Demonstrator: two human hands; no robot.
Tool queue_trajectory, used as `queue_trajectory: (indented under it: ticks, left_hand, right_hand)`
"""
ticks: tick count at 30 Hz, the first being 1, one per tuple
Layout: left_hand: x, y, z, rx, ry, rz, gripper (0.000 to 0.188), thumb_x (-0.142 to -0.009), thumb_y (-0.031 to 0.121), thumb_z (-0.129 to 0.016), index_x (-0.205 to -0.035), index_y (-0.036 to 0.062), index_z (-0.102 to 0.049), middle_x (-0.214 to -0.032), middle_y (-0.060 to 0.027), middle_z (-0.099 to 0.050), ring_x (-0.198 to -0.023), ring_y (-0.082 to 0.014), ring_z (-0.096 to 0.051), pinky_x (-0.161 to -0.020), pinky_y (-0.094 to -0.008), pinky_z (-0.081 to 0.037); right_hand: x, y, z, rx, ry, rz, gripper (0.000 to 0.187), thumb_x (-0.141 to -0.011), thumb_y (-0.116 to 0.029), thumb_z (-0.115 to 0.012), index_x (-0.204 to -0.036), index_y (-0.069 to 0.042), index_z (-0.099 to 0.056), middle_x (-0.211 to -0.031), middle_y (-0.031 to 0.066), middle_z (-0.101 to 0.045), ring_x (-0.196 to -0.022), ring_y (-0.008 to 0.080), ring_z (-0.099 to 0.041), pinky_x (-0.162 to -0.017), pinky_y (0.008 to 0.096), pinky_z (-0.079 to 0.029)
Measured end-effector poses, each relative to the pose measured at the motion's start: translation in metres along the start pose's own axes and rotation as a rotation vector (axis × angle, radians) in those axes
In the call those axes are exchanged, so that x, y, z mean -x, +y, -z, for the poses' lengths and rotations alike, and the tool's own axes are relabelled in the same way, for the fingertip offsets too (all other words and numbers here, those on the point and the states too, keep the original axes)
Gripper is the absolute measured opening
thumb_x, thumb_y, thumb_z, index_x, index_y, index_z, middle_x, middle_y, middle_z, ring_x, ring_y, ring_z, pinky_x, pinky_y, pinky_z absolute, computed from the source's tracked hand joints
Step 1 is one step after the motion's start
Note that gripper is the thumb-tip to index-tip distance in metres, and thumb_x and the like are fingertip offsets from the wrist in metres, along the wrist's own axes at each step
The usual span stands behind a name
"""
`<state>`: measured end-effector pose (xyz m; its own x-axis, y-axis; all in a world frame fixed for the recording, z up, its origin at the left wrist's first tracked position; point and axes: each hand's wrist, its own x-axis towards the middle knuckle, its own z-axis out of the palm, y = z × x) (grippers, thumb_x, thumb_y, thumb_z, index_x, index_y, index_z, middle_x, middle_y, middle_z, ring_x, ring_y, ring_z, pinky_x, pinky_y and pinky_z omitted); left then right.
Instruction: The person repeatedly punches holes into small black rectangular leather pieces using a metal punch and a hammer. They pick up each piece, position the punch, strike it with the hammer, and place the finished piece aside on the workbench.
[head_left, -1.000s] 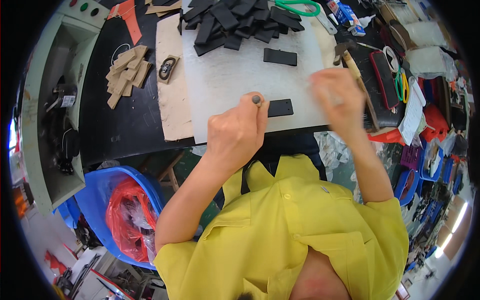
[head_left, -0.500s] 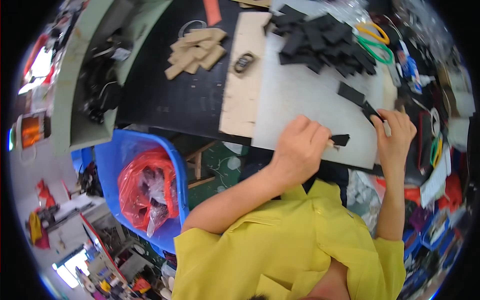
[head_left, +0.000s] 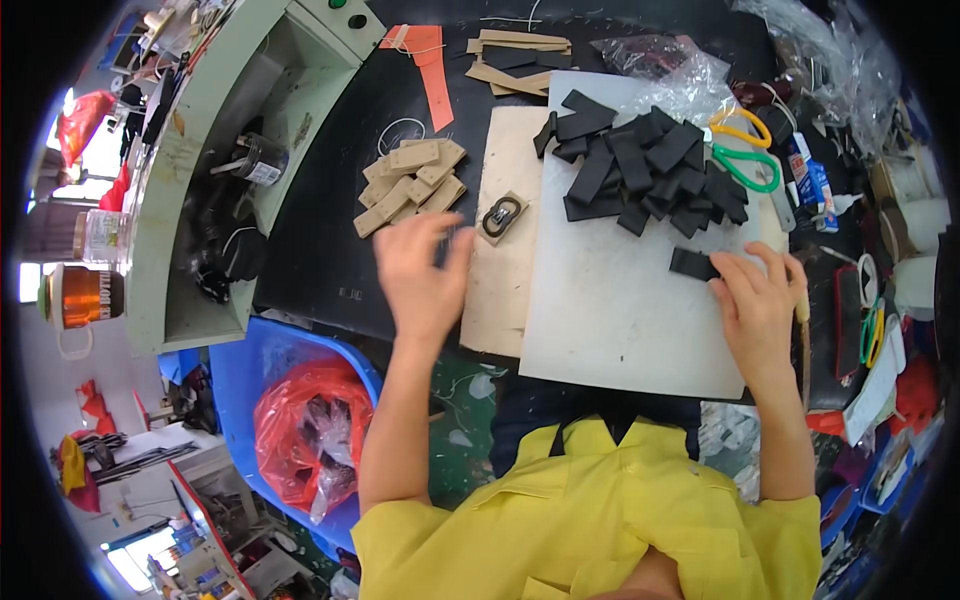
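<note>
- Left hand [head_left: 425, 275]: raised near the front of the black table [head_left: 320, 250], just beside the tan pile [head_left: 415, 182] and the beige board [head_left: 497, 290]; slightly blurred.
- Fingers there: loosely curved, thumb well apart, wide gap between; grasping nothing visible. Contact with the lowest tan pieces: cannot tell.
- Right hand [head_left: 758, 305]: low over the right side of the white board [head_left: 620, 315], back upward.
- Fingers there: bent, close together, tips over the right end of a single black strip [head_left: 690, 263]. Pinched or merely touched: cannot tell; thumb partly beneath the bent fingers.
- Single strip: flat on the white board, just below the black pile [head_left: 650, 165], apart from it.
- Black pile: many short strips, loosely heaped at crossing angles toward the far end of the white board.
- Tan pile: short flat pieces, overlapping, on the black table left of the beige board.
- On the beige board: dark oval buckle [head_left: 503, 215] on a small tan piece, near the left hand's thumb.
- Beyond the piles: orange strap [head_left: 434, 90], clear plastic bag [head_left: 675, 70].
- Right of the black pile: green handle [head_left: 772, 170], yellow handle [head_left: 768, 130], blue-and-white box [head_left: 815, 185].
- Just right of the right hand: wooden handle [head_left: 803, 308]; farther out, red-edged dark case [head_left: 848, 322].
- Below the table edge, left: blue tub [head_left: 232, 380] with red bag [head_left: 290, 430] inside.
</note>
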<state>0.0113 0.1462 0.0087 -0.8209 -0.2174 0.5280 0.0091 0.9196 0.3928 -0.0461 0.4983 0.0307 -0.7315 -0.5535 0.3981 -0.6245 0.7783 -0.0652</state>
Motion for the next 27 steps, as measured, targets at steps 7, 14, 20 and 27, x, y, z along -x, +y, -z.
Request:
queue_trajectory:
  ticks: [7, 14, 20, 27]
  left_hand:
    - [-0.032, 0.072, -0.061, 0.279, -0.075, -0.087, 0.037, -0.069, 0.029, -0.085, -0.093, 0.0051, -0.071, -0.089, -0.0082, -0.070, -0.087, -0.0286, -0.061, -0.080, -0.0384, -0.048]
    - [-0.022, 0.068, -0.062, 0.330, 0.004, -0.070, 0.015, -0.072, 0.009, -0.076, -0.087, 0.0067, -0.072, -0.079, -0.0071, -0.069, -0.079, -0.0253, -0.058, -0.070, -0.0366, -0.049]
    - [0.009, 0.086, -0.010, 0.505, -0.155, 0.075, 0.014, -0.078, 0.010, -0.074, -0.091, 0.0061, -0.071, -0.081, -0.0083, -0.067, -0.070, -0.0268, -0.062, -0.065, -0.0383, -0.050]
    - [0.052, 0.119, -0.025, 0.464, -0.532, -0.005, 0.022, -0.078, 0.016, -0.077, -0.096, 0.0071, -0.069, -0.091, -0.0114, -0.065, -0.077, -0.0329, -0.067, -0.065, -0.0396, -0.054]
  right_hand:
    - [-0.005, -0.003, 0.011, -0.322, 0.043, -0.013, 0.024, -0.071, 0.006, -0.070, -0.093, -0.005, -0.069, -0.092, 0.0100, -0.061, -0.094, 0.0313, -0.057, -0.086, 0.0426, -0.041]
    - [0.035, -0.041, -0.005, -0.544, -0.059, 0.206, 0.032, -0.066, 0.004, -0.072, -0.096, -0.007, -0.071, -0.079, 0.0094, -0.062, -0.075, 0.0278, -0.058, -0.069, 0.0403, -0.044]
    - [0.047, -0.054, 0.015, -0.728, -0.029, 0.018, 0.022, -0.067, 0.004, -0.075, -0.086, -0.006, -0.071, -0.079, 0.0101, -0.064, -0.072, 0.0286, -0.060, -0.064, 0.0378, -0.047]
    - [0.074, -0.025, 0.030, -0.759, -0.109, -0.317, 0.013, -0.071, 0.005, -0.072, -0.083, 0.001, -0.068, -0.077, 0.0133, -0.067, -0.071, 0.0275, -0.064, -0.065, 0.0341, -0.049]
